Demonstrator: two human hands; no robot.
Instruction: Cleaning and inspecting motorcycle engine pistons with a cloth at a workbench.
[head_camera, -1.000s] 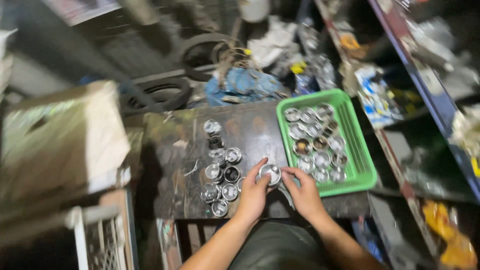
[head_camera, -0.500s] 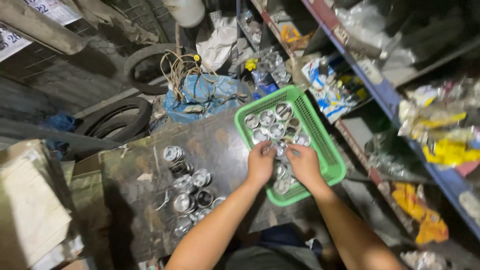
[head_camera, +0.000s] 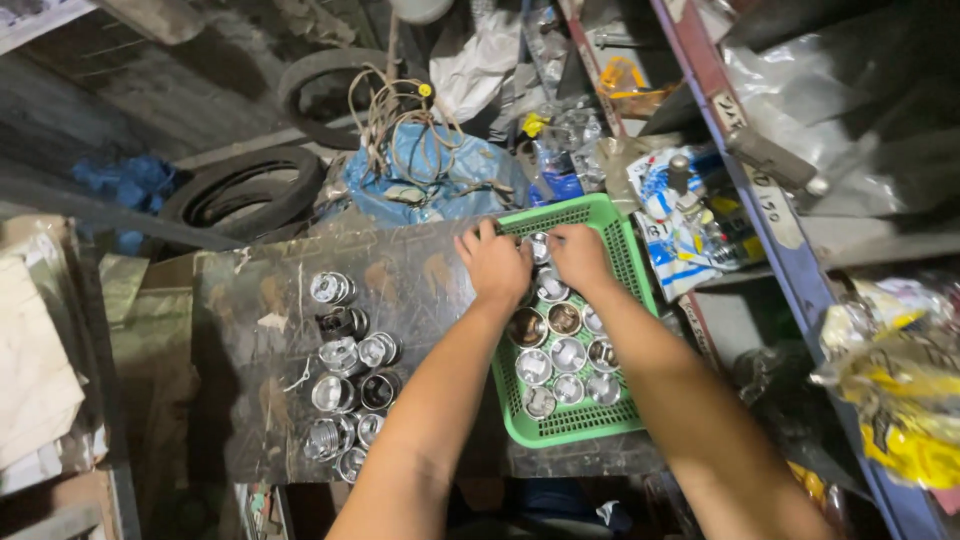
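Note:
A green plastic basket (head_camera: 625, 250) rests on a dark worn board (head_camera: 420, 280) and holds several shiny round metal cups (head_camera: 567, 355). Both of my hands reach into its far end. My left hand (head_camera: 495, 265) and my right hand (head_camera: 578, 255) are curled close together around a small metal cup (head_camera: 540, 247) between their fingers. Whether one hand or both grips it is unclear. More metal cups (head_camera: 345, 375) stand in a loose cluster on the board to the left of my left forearm.
Rubber tyres (head_camera: 245, 190) and a blue bag with tangled cord (head_camera: 420, 170) lie beyond the board. Metal shelving (head_camera: 760, 190) with packets and bags rises at the right. A cardboard box (head_camera: 40, 350) sits at the left edge.
My hands moved from the cup cluster on the board to the basket, then up to its far end. The camera view shifted with them.

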